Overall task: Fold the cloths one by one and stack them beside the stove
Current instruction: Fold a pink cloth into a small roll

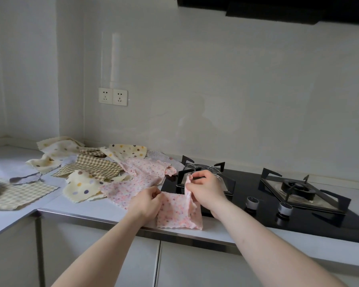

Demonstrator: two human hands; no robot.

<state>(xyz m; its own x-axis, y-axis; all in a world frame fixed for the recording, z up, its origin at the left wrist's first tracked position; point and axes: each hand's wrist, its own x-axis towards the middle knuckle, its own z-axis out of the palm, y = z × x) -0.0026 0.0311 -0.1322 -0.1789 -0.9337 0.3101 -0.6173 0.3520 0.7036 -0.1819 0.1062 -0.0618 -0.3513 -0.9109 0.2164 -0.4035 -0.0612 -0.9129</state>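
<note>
Both hands pinch the small pink floral cloth (177,212) by its top corners, left hand (147,200) lower, right hand (205,188) higher; it hangs over the white tabletop (104,206) edge beside the black gas stove (298,204). Light, limp, probably best handled by corners.

Dim, soft daylight; wide-angle edge distortion
</note>
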